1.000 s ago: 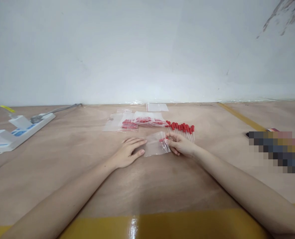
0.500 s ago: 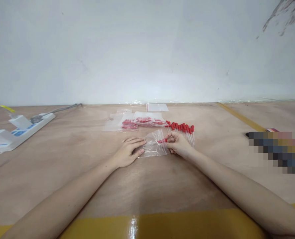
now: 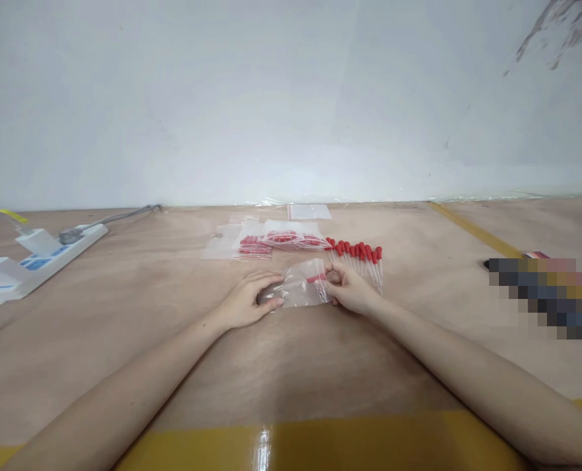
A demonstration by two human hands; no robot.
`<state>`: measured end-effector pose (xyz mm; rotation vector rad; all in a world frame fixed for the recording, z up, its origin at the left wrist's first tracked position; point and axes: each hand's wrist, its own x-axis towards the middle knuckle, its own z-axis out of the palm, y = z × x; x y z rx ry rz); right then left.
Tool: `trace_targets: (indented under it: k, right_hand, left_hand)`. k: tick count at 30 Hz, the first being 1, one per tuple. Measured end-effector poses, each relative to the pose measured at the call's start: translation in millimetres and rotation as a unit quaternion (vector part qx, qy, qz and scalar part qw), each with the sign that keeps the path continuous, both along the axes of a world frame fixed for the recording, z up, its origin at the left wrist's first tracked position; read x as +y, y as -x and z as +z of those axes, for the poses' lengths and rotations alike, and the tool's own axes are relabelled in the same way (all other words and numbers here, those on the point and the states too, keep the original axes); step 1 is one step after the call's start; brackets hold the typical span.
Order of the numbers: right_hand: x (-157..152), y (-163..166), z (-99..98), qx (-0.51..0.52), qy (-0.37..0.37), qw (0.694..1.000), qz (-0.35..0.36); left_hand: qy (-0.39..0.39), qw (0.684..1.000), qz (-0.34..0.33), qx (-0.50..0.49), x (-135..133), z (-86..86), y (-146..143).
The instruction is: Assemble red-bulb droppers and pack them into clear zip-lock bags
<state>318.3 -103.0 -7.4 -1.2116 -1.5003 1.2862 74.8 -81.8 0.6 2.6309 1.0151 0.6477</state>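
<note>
A small clear zip bag (image 3: pixel 301 288) lies on the wooden table between my hands. My left hand (image 3: pixel 249 302) curls its fingers and thumb round the bag's left end. At the bag's right mouth my right hand (image 3: pixel 350 288) pinches a red-capped dropper (image 3: pixel 316 279) that lies partly inside the bag. Just behind my right hand a row of several loose red-capped droppers (image 3: pixel 362 256) rests on the table.
Several filled clear bags with red caps (image 3: pixel 271 239) lie behind the hands, with an empty zip bag (image 3: pixel 309 211) near the wall. A white power strip (image 3: pixel 36 256) with plugs and a cable sits at the left. Yellow tape (image 3: pixel 291 445) marks the table's near edge.
My left hand went from lying flat on the bag to gripping its left end. My right hand has pushed the red-capped dropper further into the bag.
</note>
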Motion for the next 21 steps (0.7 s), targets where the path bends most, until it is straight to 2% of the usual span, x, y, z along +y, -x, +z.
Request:
trace_targets:
  k: [5, 10, 13, 15, 18, 21]
  right_hand:
    - [0.8, -0.5, 1.1, 0.036, 0.015, 0.999, 0.009]
    - [4.6, -10.9, 0.3, 0.023, 0.024, 0.999, -0.018]
    - [4.6, -16.0, 2.9, -0.02, 0.02, 1.0, 0.0]
    - [3.7, -17.5, 4.9, -0.085, -0.004, 0.996, 0.029]
    - [3.5, -18.8, 6.5, -0.174, -0.089, 0.978, 0.067]
    - [7.4, -25.2, 9.4, -0.246, -0.153, 0.957, 0.033]
  left_hand:
    - [0.002, 1.0, 0.0, -0.001, -0.6, 0.7, -0.4]
    - [0.01, 1.0, 0.005, -0.02, 0.2, -1.4, 1.7]
    - [0.015, 0.999, 0.003, -0.032, 0.4, -2.1, 2.3]
    - [0.018, 0.999, -0.003, -0.036, 0.1, -1.6, 2.2]
    - [0.025, 0.999, -0.011, -0.039, -0.7, -0.1, 2.2]
    - [0.037, 0.998, -0.011, -0.04, -2.1, 1.6, 2.6]
